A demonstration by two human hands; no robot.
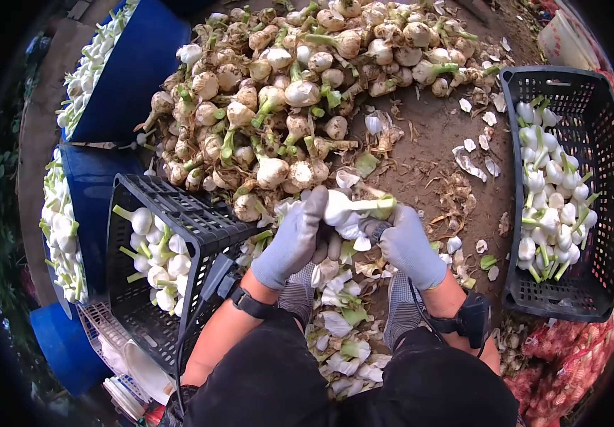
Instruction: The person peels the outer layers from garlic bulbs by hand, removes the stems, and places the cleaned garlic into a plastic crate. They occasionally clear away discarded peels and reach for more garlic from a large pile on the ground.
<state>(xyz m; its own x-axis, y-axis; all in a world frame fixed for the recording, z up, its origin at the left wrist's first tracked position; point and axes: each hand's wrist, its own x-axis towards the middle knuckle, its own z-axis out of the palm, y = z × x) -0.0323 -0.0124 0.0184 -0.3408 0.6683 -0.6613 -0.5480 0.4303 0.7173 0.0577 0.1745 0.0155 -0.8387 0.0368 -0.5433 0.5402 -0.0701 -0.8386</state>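
Head-camera view, read from left to right. Blue tubs (132,67) at the far left hold peeled white garlic with green stalks. Just beside them, a tilted black plastic crate (179,220) contains a smaller batch of cleaned bulbs and leans against the person's left knee. At centre, both gloved hands meet over the ground. The left hand (294,238) has its grip closed around a peeled garlic bulb (339,208), fingers wrapped over the white head. The right hand (408,245) has its grip closed on a small dark tool (373,229), whose exact form cannot be told, set against the base of the same bulb; the bulb's pale green stalk (378,205) points to the right above this hand. Each wrist carries a black strap. Beyond the hands, a large heap of unpeeled garlic (300,92) with soiled skins lies on bare soil. Below the hands, between the knees, discarded skins and trimmings (342,327) cover the ground. At the right, a second black crate (591,135) stands level and holds cleaned bulbs in its middle. Red mesh sacks (570,356) lie at the lower right corner.
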